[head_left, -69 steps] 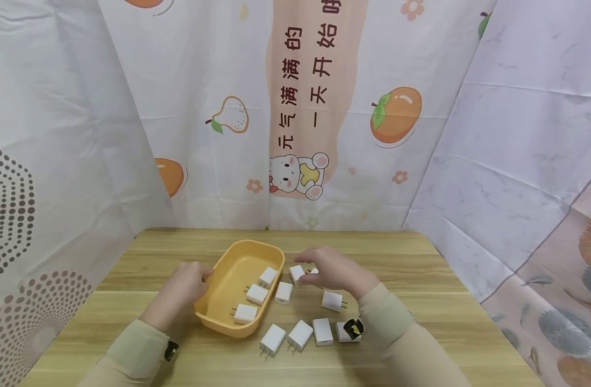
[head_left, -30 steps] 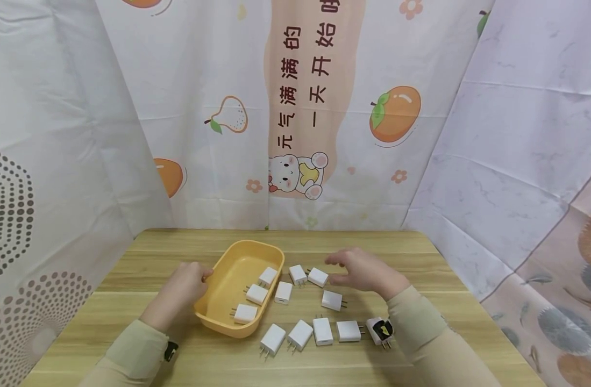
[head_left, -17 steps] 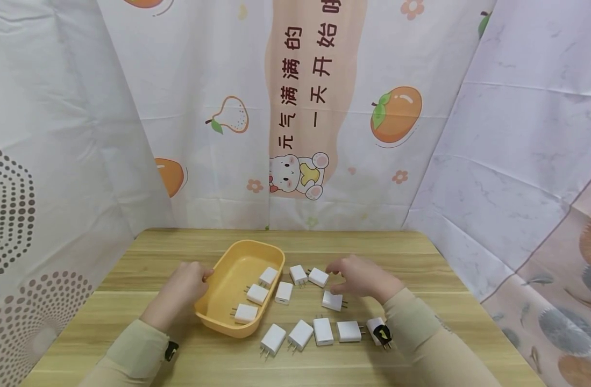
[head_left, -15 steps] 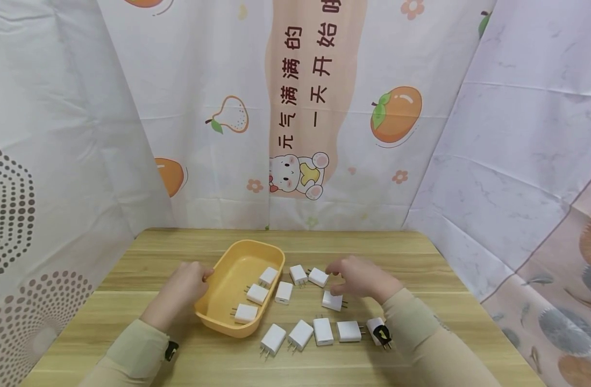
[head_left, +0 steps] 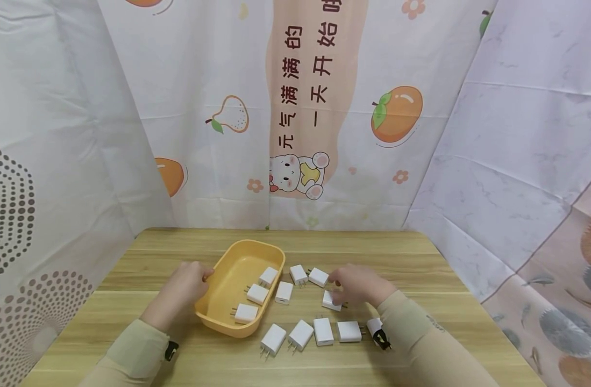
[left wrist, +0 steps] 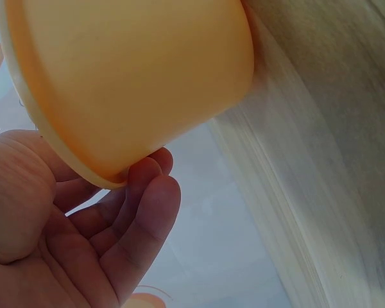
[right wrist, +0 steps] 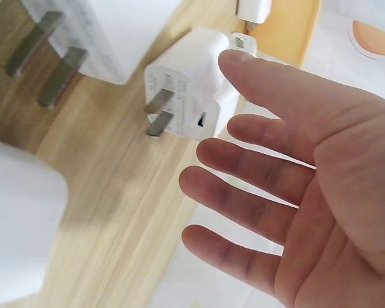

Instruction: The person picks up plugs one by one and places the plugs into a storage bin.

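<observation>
The left hand (head_left: 184, 287) pinches the left rim of a yellow plastic box (head_left: 237, 269), nearer the wooden table (head_left: 387, 252)'s left edge. Three white, blocky plugs (head_left: 246, 314) are in; nine are left outside. The right hand (head_left: 362, 285), fingers apart, holds nothing near one.

We see a wood-grain tabletop (head_left: 387, 252) with rounded far corners. Left of its middle we find a yellow plastic tray (head_left: 232, 274) standing upright. To the tray's right lie nine white two-pin wall chargers (head_left: 300, 335): we count five in a row toward the near edge, the rightmost partly hidden, and four more loosely grouped behind them.
</observation>
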The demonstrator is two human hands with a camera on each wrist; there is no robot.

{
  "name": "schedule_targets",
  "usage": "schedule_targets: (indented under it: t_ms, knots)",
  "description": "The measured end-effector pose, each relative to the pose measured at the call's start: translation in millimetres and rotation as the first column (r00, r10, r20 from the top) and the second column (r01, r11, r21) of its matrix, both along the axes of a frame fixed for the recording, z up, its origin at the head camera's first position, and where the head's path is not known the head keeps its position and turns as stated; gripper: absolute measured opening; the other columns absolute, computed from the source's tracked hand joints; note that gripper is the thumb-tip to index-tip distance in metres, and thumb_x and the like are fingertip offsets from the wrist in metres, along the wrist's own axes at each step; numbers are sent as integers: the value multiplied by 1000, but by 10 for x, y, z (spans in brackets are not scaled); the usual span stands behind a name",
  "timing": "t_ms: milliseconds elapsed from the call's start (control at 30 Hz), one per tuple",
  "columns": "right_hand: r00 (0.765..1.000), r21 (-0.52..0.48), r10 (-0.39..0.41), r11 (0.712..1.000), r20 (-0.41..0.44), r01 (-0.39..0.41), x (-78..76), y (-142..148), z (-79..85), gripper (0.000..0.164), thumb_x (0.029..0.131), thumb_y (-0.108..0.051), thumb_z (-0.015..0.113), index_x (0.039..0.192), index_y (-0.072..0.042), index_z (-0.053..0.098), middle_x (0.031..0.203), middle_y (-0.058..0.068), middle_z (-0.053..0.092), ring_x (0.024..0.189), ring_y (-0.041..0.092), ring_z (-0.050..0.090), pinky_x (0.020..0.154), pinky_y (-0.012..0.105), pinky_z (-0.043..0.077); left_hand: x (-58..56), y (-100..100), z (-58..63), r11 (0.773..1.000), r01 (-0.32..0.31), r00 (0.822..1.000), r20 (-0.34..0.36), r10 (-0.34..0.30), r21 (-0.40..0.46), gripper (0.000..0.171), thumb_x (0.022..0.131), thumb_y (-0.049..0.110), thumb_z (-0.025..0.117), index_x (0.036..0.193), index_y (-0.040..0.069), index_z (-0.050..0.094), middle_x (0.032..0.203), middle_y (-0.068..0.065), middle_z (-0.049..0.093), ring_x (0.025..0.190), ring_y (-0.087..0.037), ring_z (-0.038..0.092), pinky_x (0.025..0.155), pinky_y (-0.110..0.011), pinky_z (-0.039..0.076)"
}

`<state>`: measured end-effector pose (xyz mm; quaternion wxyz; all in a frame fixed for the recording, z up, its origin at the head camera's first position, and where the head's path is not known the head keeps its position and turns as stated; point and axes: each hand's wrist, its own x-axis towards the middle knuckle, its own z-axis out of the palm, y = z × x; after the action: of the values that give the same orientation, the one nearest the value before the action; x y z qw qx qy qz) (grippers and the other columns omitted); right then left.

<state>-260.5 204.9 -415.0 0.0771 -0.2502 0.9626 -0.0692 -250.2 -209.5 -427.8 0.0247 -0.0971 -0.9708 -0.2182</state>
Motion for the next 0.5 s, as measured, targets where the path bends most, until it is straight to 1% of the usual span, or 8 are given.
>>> schedule_targets:
  t_ms: [133, 200, 367, 500]
  knots:
    - [998, 12, 54, 999, -25, -53, -7, -2, -52, 20, 76, -16, 82, 95, -17, 72, 86, -3, 67, 77, 16, 59, 68, 38, 50, -3, 1, 1, 1000, 3, 1000, -3, -3, 1, 36, 84, -8, 64, 119, -6, 72, 121, -27, 68, 82, -24, 61, 61, -33, 51]
    - [997, 12, 74, 997, -32, -74, -12, -4, -78, 19, 74, -14, 82, 86, -19, 67, 79, -6, 61, 69, 14, 53, 62, 35, 46, -2, -2, 0, 1000, 4, 1000, -4, -4, 0, 36, 84, -8, 64, 119, -6, 72, 120, -27, 68, 81, -24, 61, 61, -33, 51]
    - [996, -1, 82, 997, -17, -82, -15, -13, -111, 20, 73, -11, 79, 76, -19, 61, 66, -10, 49, 60, 9, 43, 52, 30, 34, -1, -4, 0, 1000, 5, 1000, -4, -5, -3, 36, 84, -8, 64, 120, -6, 72, 120, -27, 68, 80, -23, 61, 61, -33, 51]
    - [996, 18, 89, 996, -31, -88, -15, -22, -125, 23, 73, -11, 80, 71, -19, 58, 64, -11, 46, 58, 7, 40, 51, 29, 32, 0, -2, 5, 1000, 1, 1000, 0, -1, -3, 37, 85, -8, 63, 120, -5, 72, 122, -27, 67, 80, -24, 60, 60, -32, 50]
